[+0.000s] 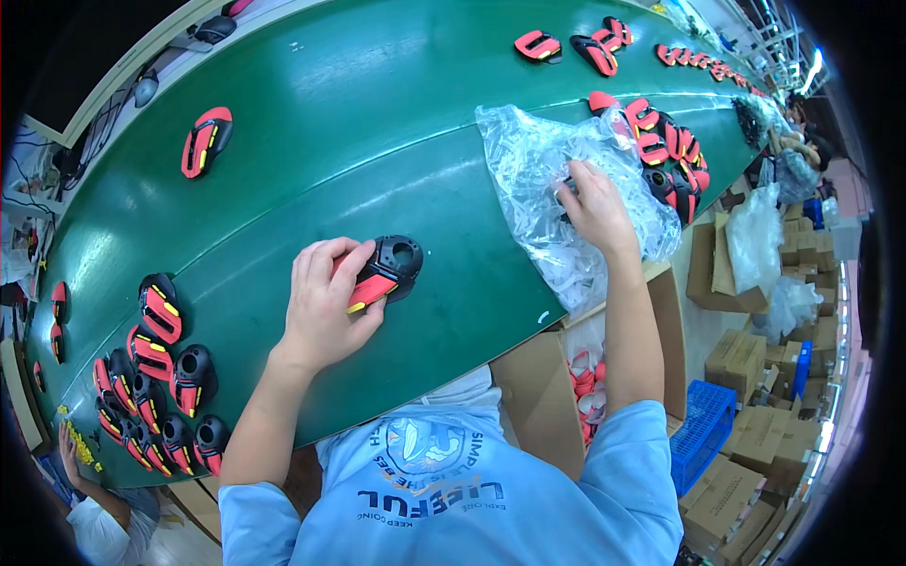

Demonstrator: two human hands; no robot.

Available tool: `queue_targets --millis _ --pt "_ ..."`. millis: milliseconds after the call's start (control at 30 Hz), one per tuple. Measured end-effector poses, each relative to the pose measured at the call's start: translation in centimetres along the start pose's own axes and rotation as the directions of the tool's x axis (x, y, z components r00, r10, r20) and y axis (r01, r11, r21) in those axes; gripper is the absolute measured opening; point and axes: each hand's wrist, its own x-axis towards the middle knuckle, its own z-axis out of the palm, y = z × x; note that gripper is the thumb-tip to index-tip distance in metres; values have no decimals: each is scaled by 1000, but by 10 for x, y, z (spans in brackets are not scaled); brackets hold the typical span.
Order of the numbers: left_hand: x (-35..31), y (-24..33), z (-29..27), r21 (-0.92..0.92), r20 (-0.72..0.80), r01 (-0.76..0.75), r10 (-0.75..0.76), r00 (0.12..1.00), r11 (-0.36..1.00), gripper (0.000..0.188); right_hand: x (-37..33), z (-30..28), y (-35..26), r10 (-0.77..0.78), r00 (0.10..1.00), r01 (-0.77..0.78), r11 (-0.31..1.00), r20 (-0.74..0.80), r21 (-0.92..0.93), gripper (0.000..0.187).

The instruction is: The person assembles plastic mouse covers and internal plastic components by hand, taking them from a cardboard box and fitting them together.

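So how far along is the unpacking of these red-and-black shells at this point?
Done: a cluster of shells lies on the green belt at left. In hand: the left hand holds one shell on the belt; the right hand reaches into the clear plastic bag. Left: a pile of shells beside the bag.

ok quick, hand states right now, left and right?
Left hand: closed on a red-and-black plastic housing lying on the green belt.
Right hand: fingers in the clear plastic bag; grip cannot be told.
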Motion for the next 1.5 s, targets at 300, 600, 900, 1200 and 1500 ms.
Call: queue_targets --millis 300,600,900,1200,1500 --pt "-2 -4 4 -53 -32 40 -42 999 998 73 -25 -34 9 295 951 -257 920 -90 296 37" --pt "-5 -3 0 -43 -17 1 -1 1000 999 78 -21 38 -160 130 975 88 523 -182 848 25" --pt "-4 -5 -1 -111 9 -6 7 1000 994 73 -13 48 -164 85 992 -125 594 92 795 33" --pt "-6 -5 1 -115 0 -7 7 1000 993 74 -21 46 -180 72 979 -203 232 191 951 36" --pt "-2 -1 -9 -380 -279 -106 -4 960 919 62 -26 44 -190 -51 990 -88 511 132 855 25"
